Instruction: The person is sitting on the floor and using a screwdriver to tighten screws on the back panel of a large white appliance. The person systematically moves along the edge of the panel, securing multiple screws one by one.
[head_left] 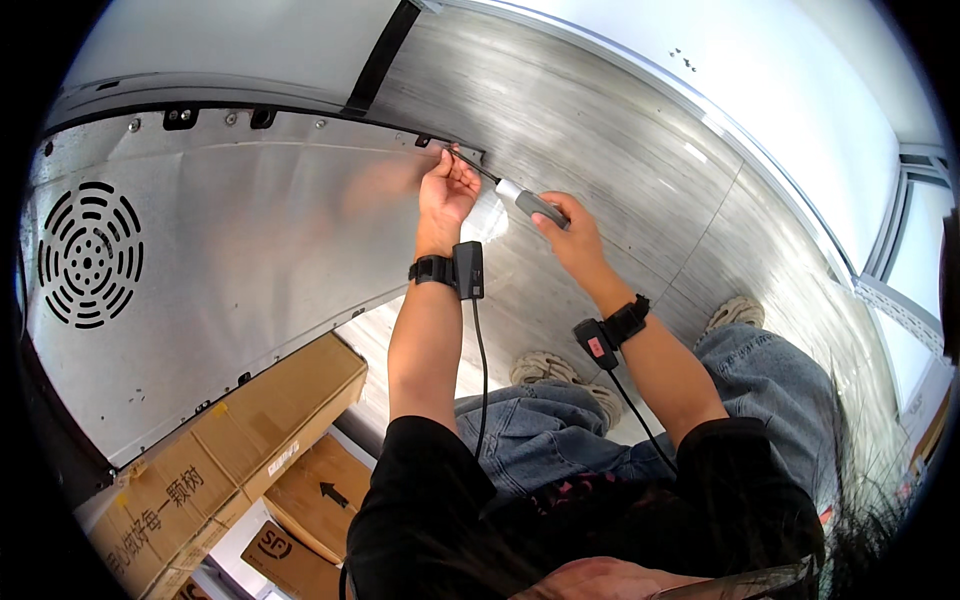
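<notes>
My right hand (578, 240) is closed round the grey and white handle of a screwdriver (518, 195), whose thin dark shaft slants up and left. The shaft's tip meets the far right corner of a large silver metal panel (290, 240). Right at that corner, my left hand (450, 192) has its fingers curled together beside the tip. Whatever those fingers pinch is too small or hidden to name. Along the panel's far edge run several screws and black tabs.
A round vent grille (91, 255) is cut into the panel's left part. Long cardboard boxes (290, 400) lie below the panel at the lower left. A white wall (760, 110) bounds the grey wood-look floor (640, 170) on the right. Black cables hang from both wrist straps.
</notes>
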